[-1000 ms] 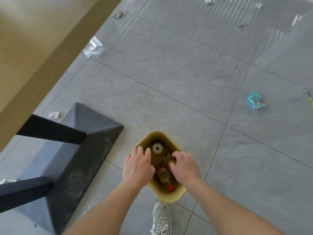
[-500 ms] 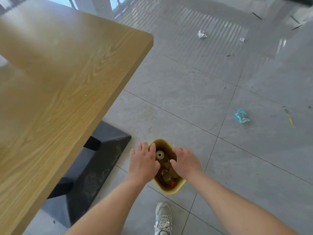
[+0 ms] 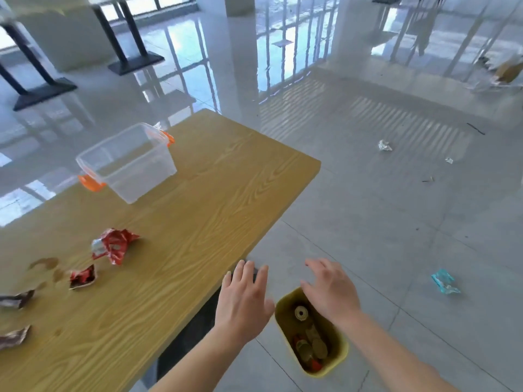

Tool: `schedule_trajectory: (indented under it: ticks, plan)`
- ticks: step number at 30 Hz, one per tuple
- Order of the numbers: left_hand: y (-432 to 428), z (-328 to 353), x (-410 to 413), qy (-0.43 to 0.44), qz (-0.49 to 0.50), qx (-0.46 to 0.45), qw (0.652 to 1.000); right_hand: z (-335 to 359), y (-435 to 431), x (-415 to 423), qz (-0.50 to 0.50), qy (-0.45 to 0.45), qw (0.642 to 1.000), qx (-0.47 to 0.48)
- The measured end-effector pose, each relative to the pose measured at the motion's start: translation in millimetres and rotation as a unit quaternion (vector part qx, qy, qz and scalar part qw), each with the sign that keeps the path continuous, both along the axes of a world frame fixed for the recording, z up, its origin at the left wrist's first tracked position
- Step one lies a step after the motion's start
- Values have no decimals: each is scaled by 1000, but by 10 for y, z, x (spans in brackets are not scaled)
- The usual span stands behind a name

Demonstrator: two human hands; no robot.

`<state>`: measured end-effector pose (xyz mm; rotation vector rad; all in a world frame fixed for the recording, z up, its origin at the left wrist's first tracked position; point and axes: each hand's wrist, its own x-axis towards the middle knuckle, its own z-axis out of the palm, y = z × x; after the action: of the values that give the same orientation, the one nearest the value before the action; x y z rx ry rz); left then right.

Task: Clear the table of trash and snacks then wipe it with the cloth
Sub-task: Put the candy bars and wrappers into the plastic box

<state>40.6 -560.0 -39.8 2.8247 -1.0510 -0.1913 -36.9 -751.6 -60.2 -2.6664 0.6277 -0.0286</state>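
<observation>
Both of your hands hover empty, fingers spread and relaxed. Your left hand (image 3: 243, 304) is just beside the near edge of the wooden table (image 3: 198, 222). Your right hand (image 3: 329, 292) is above the far rim of a small yellow bin (image 3: 325, 372) on the tiled floor. The bin holds brownish rubbish with a bit of red.

On the table, to your left, lie a crumpled red wrapper (image 3: 113, 246), a smaller red wrapper (image 3: 82, 277) and two dark wrappers (image 3: 15, 299) at the picture's left edge, near brown spill marks (image 3: 45, 263). Further off stands a clear plastic container (image 3: 127, 162) with orange latches. A teal wrapper (image 3: 444, 281) and a white paper scrap (image 3: 384, 145) lie on the floor to your right.
</observation>
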Motion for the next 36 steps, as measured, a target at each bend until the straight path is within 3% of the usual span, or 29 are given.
schedule_trajectory:
  ticks: [10,22,30,36]
  plan:
    - [1014,812,361,-52,129,-23,990,902,705,820,139,-67,988,-21]
    - [2238,1301,649,-96,299,-69,947,1521,1896,1625,275,-122,953,-40]
    - [2958,1415,1227,-85,318,-83,941,1682,2515,2150,273,-103,954,-62]
    - [3046,1423,1670,-71,306,-81,946,1674,2592,2486,254,-78,962,-56]
